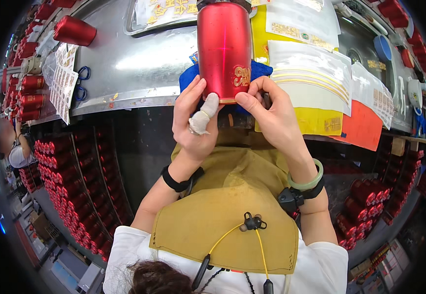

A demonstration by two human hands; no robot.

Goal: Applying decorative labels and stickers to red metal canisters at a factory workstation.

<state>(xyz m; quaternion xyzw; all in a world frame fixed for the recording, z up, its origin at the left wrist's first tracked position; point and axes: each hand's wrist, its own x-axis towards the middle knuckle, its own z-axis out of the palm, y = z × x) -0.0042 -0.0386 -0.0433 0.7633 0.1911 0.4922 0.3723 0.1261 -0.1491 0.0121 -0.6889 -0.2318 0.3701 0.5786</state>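
A shiny red metal canister (224,49) lies lengthwise in front of me, its far end at a dark fixture. Thin bright crossing lines of light fall on its side. A gold raised decal (242,76) sits near its right side, and a narrow gold strip (227,101) runs along the near rim. My left hand (193,117) grips the near left edge, with a pale cover on its thumb. At the near right edge, my right hand (274,105) pinches thumb and forefinger at the rim beside the strip's end. A blue cloth (188,78) shows beneath the canister.
Right of the canister lie a sheet with curved gold strips (311,81), a yellow sheet (316,117) and a red-orange sheet (362,128). Leftward are a decal sheet (64,90), blue-handled scissors (82,83) and another red canister (74,31). Stacked canisters (70,191) stand below the metal bench.
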